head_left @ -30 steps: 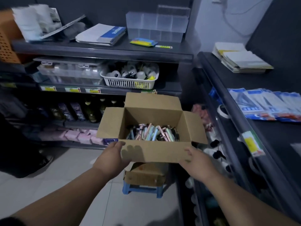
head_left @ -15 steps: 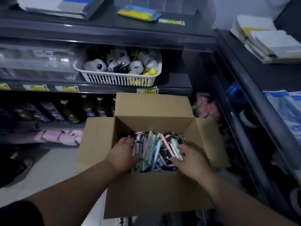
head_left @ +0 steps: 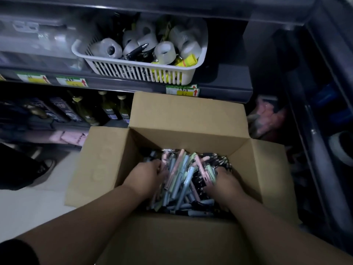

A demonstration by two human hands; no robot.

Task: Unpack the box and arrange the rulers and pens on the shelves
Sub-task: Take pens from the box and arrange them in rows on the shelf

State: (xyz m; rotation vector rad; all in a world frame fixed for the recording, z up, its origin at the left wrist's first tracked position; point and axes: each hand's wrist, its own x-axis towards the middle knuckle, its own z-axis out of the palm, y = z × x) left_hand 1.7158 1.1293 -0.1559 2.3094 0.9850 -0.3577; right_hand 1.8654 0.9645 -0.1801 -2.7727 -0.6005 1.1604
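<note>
**Both hands in the open box of pens; shelf labels unreadable**

The cardboard box stands open, all four flaps folded out. The pens lie inside it in a loose heap of pink, blue, green and black barrels, directly between the two sets of fingers.

The left hand is inside the box at the left edge of the heap. Its fingers are curled in among the pens and grip those nearest. The right hand is pressed against the right edge of the heap. Its fingers are buried under the pens, so I cannot tell whether they have closed on any.

Beyond the fingers, past the far flap, runs a dark shelf. A white slotted basket sits on it, holding rolls of tape, a black pen and yellow packets.

Three price labels are fixed to the shelf edge, each with green and yellow bands and a red arrow pointing up. The handwriting on them is too small to read.

Beyond and left of the left fingers, on a lower shelf, stand green bottles and dark cartons. Their white lettering is blurred and cannot be made out. Pink packs lie below them.

Far left of the left fingers, a dark shoe rests on the pale floor.
</note>
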